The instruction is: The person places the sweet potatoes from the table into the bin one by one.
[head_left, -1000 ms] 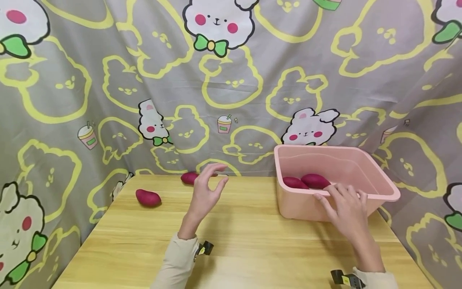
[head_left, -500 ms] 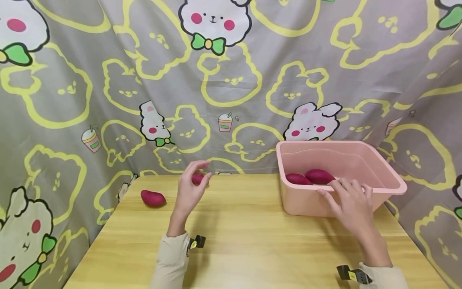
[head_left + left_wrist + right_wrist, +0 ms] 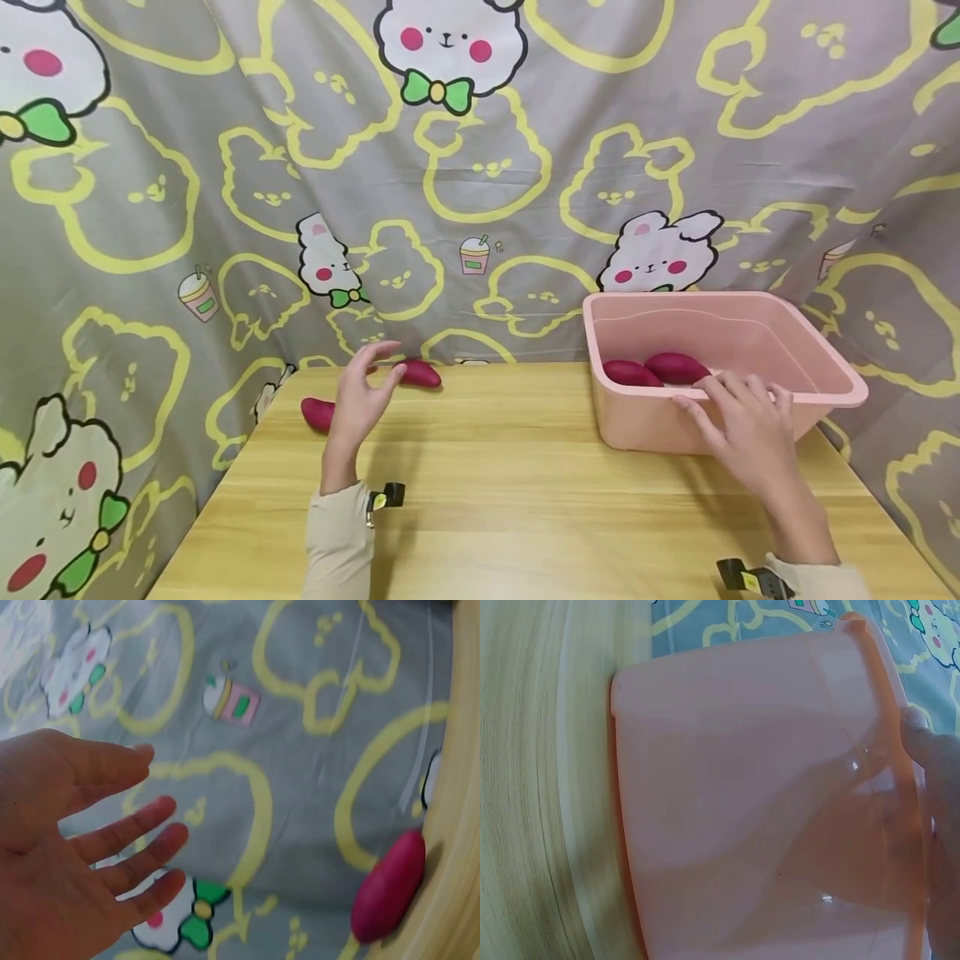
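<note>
My left hand [image 3: 362,400] is raised over the table's left side, holding nothing, its thumb and fingers spread in a loose C. It partly covers one purple sweet potato [image 3: 317,414] in the head view. A second sweet potato [image 3: 422,374] lies just beyond its fingertips, near the back edge, and shows in the left wrist view as well. My right hand [image 3: 750,429] grips the front rim of a pink plastic bin [image 3: 660,423], fingers over the edge and thumb outside. Inside the bin lie two more sweet potatoes [image 3: 677,367], side by side near the left end.
The bin stands at the right back of the light wooden table [image 3: 510,500]. A grey patterned curtain [image 3: 510,192] hangs right behind the table and along both sides. Each wrist wears a small black camera [image 3: 386,495].
My left hand has moved left, uncovering the back sweet potato and now partly covering the left one. The right hand stays on the bin's rim. The head view has shifted slightly.
</note>
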`<control>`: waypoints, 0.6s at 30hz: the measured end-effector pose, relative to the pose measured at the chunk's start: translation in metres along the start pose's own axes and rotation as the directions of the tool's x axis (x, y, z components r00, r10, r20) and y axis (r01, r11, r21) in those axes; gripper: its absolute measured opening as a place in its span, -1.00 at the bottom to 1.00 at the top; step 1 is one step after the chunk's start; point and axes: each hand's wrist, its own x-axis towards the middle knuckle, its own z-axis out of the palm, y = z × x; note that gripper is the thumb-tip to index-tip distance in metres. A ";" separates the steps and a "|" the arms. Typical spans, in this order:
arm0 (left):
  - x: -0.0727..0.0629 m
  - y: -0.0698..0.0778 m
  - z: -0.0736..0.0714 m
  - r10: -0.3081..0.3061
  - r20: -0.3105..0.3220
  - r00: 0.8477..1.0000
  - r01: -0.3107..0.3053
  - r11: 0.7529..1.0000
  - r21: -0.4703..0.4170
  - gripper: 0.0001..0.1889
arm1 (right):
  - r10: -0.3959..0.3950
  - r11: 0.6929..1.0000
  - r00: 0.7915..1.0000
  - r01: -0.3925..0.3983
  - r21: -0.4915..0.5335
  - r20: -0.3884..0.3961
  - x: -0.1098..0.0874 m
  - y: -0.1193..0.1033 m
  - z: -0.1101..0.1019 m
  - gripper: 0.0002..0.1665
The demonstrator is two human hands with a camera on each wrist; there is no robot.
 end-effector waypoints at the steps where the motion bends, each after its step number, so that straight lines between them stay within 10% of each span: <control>1: -0.001 -0.004 -0.003 -0.013 -0.001 1.000 0.013 1.000 0.020 -0.63 | 0.001 1.000 1.000 -0.001 0.001 0.004 -0.001 0.000 0.000 -0.62; 18: -0.017 -0.054 -0.043 -0.272 0.005 0.962 0.265 0.941 0.210 -0.61 | -0.001 1.000 1.000 0.001 0.000 -0.010 0.001 -0.002 0.000 -0.63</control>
